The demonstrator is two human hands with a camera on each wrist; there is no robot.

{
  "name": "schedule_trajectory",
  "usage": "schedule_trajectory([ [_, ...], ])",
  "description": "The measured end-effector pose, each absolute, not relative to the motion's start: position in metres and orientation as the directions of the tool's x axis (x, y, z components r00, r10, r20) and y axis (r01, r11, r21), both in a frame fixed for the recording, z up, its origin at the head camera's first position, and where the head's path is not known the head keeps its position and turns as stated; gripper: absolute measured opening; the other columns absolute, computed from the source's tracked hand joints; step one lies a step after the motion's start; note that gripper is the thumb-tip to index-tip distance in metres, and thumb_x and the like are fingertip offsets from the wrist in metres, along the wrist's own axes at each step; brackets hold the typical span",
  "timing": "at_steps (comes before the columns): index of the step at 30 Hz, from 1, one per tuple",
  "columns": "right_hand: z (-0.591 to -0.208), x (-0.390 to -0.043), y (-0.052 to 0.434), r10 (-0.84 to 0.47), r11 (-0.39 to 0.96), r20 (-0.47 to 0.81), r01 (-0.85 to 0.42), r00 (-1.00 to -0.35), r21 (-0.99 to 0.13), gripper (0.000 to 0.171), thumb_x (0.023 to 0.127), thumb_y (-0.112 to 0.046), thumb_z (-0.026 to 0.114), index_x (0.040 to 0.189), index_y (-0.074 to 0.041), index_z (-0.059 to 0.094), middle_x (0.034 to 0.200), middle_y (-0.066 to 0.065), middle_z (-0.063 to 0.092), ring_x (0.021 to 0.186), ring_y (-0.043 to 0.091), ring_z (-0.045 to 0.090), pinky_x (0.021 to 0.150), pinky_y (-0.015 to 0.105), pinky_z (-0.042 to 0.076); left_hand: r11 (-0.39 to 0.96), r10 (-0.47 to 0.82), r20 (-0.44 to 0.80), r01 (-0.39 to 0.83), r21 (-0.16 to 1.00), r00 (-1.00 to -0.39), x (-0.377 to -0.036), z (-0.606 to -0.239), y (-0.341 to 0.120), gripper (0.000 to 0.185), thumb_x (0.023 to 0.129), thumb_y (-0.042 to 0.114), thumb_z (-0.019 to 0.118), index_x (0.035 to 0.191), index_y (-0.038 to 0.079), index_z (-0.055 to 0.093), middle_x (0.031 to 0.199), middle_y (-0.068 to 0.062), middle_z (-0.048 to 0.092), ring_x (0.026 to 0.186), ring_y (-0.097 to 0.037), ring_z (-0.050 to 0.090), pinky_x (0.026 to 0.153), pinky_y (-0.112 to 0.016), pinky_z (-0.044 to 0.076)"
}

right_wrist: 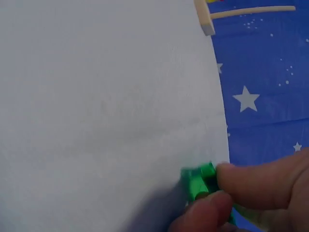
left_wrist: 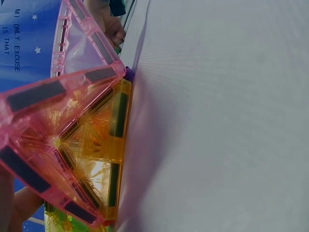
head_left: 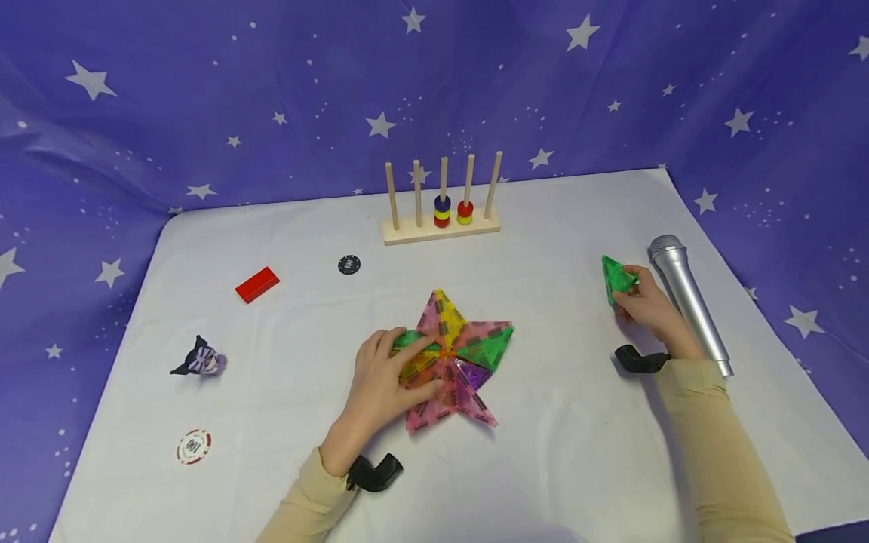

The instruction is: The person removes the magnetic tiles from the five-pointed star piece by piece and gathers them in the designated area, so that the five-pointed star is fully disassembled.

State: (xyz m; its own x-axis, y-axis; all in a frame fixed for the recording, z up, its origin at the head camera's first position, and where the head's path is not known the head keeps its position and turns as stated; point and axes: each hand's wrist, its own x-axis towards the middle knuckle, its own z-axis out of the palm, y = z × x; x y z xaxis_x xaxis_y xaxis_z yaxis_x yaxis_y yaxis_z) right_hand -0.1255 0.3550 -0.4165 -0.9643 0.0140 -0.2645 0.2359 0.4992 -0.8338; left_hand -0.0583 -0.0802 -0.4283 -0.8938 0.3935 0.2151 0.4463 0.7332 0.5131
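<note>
A flat star of translucent magnetic tiles (head_left: 453, 358) in pink, yellow, green and purple lies mid-table. My left hand (head_left: 387, 377) rests on its left side with fingers spread over the tiles; the left wrist view shows pink and yellow tiles (left_wrist: 72, 140) close up on the white cloth. Far to the right, my right hand (head_left: 645, 305) pinches a green triangular tile (head_left: 616, 277) held on edge just above the table, beside a silver microphone (head_left: 689, 302). In the right wrist view, fingertips (right_wrist: 241, 181) grip the green tile (right_wrist: 198, 181).
A wooden peg stand (head_left: 443, 219) with stacked rings stands at the back. A red block (head_left: 257, 284), a black chip (head_left: 349, 265), a small dark figurine (head_left: 200, 359) and a red-white chip (head_left: 194, 446) lie on the left of the white cloth (head_left: 557, 422).
</note>
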Motion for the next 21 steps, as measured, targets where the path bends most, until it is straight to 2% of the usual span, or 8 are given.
schedule_trajectory([
  [2,-0.416,-0.127,0.357,-0.003,0.579,-0.270,0.218,-0.963,-0.786,0.061,0.094,-0.007,0.044,0.137,0.009,0.004,0.087,0.017,0.039,0.058,0.008,0.047,0.052,0.023,0.044,0.736,0.395,0.213,0.446,0.510,-0.894,-0.058,-0.428,-0.081,0.062,0.072,0.060,0.063,0.126,0.031,0.054,0.127,-0.013,0.044,0.114,-0.030,0.033,0.097,-0.049,0.020],
  [5,-0.417,-0.129,0.361,-0.024,0.622,-0.280,0.205,-0.960,-0.755,0.062,0.093,-0.010,0.046,0.137,0.011,0.007,0.083,0.015,0.044,0.054,0.009,0.047,0.049,0.024,0.043,0.738,0.394,0.206,0.441,0.511,-0.896,-0.057,-0.428,-0.082,0.062,0.072,0.060,0.063,0.126,0.031,0.054,0.127,-0.013,0.043,0.115,-0.030,0.033,0.097,-0.050,0.019],
  [9,-0.416,-0.125,0.359,-0.005,0.621,-0.274,0.211,-0.962,-0.755,0.061,0.093,-0.012,0.048,0.137,0.009,0.012,0.078,0.009,0.046,0.052,0.009,0.046,0.048,0.024,0.040,0.739,0.392,0.194,0.433,0.517,-0.899,-0.057,-0.428,-0.084,0.062,0.072,0.060,0.062,0.127,0.031,0.053,0.129,-0.013,0.043,0.117,-0.030,0.032,0.098,-0.050,0.018],
  [12,-0.412,-0.115,0.344,-0.015,0.581,-0.218,0.169,-0.976,-0.797,0.057,0.093,-0.014,0.049,0.137,0.007,0.019,0.078,0.008,0.046,0.055,0.009,0.046,0.050,0.024,0.041,0.739,0.390,0.197,0.433,0.515,-0.899,-0.057,-0.429,-0.084,0.062,0.073,0.060,0.062,0.127,0.031,0.054,0.129,-0.013,0.043,0.117,-0.030,0.032,0.097,-0.050,0.018],
  [16,-0.400,-0.093,0.304,-0.093,0.484,-0.088,0.032,-0.992,-0.874,0.041,0.093,-0.009,0.050,0.126,0.008,0.034,0.081,0.013,0.051,0.056,0.015,0.049,0.051,0.026,0.044,0.737,0.391,0.214,0.444,0.511,-0.895,-0.059,-0.429,-0.083,0.062,0.073,0.060,0.062,0.126,0.030,0.054,0.128,-0.013,0.043,0.116,-0.030,0.032,0.097,-0.050,0.018],
  [19,-0.384,-0.069,0.261,-0.185,0.512,0.036,-0.127,-0.982,-0.849,0.023,0.089,0.001,0.053,0.109,0.006,0.044,0.080,0.015,0.057,0.057,0.017,0.050,0.051,0.026,0.042,0.733,0.393,0.220,0.449,0.512,-0.893,-0.060,-0.428,-0.082,0.062,0.073,0.060,0.062,0.126,0.030,0.054,0.128,-0.014,0.043,0.116,-0.031,0.032,0.097,-0.051,0.019],
  [21,-0.380,-0.054,0.237,-0.276,0.532,0.099,-0.238,-0.956,-0.812,0.020,0.086,0.004,0.057,0.103,-0.001,0.048,0.078,0.008,0.060,0.057,0.015,0.051,0.050,0.025,0.041,0.732,0.396,0.218,0.450,0.511,-0.892,-0.060,-0.428,-0.080,0.062,0.072,0.059,0.062,0.126,0.030,0.054,0.127,-0.013,0.044,0.116,-0.031,0.032,0.097,-0.051,0.019],
])
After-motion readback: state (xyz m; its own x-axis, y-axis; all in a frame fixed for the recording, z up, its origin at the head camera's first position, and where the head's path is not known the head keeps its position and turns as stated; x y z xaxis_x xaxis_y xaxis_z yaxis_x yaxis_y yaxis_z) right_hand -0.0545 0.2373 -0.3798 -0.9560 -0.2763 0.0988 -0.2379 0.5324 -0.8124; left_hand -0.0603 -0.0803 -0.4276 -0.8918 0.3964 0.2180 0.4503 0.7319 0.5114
